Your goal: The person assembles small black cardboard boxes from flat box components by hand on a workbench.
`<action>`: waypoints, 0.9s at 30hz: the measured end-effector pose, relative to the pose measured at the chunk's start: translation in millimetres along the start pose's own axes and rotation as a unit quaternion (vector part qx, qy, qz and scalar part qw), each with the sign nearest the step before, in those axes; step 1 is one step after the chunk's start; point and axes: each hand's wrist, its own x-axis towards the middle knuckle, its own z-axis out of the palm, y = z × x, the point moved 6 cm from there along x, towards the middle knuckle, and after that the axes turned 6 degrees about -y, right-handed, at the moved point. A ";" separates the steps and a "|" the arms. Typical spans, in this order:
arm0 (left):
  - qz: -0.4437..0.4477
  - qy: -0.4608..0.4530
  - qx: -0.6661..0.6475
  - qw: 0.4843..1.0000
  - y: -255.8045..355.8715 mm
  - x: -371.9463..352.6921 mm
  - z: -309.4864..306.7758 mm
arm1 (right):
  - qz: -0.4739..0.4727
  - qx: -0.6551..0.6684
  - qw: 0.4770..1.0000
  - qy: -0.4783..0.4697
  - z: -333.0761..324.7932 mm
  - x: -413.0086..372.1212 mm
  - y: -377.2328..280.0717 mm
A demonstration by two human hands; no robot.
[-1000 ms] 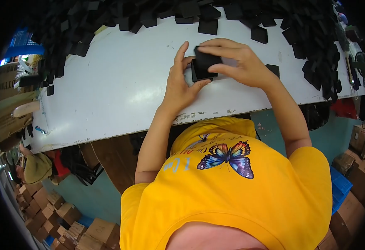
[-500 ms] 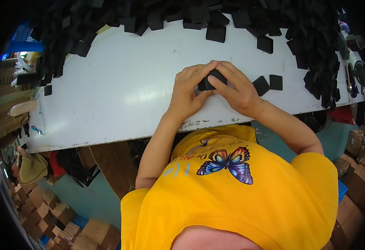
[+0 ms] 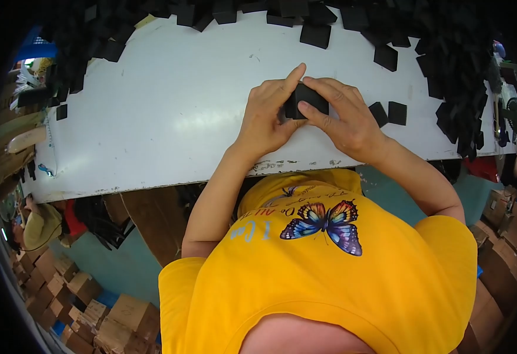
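A small black box-shaped block (image 3: 310,101) is held between my two hands over the near part of the white table (image 3: 170,112). My right hand (image 3: 353,123) grips its right side, thumb across the front face and fingers along the top edge. My left hand (image 3: 265,113) closes around its left side with the thumb low, while the index finger points up off the block. Part of the block is hidden behind my fingers. To the right of my right hand, a similar black block (image 3: 397,113) lies beside another one (image 3: 379,114), partly covered by the hand.
Many black blocks (image 3: 315,35) are heaped along the far edge and down the right side (image 3: 447,121). A few lie at the left edge (image 3: 62,112). Cardboard boxes (image 3: 130,315) are stacked on the floor at left. A small fan (image 3: 515,115) stands far right.
My left index finger has lifted off the block and now points up. The block has turned a little, showing more of its face. The whole view has shifted slightly.
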 end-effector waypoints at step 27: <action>-0.019 0.010 -0.018 1.000 0.1 0.4 -1.5 | 0.030 -0.034 0.998 0.037 12.7 -5.3 -7.6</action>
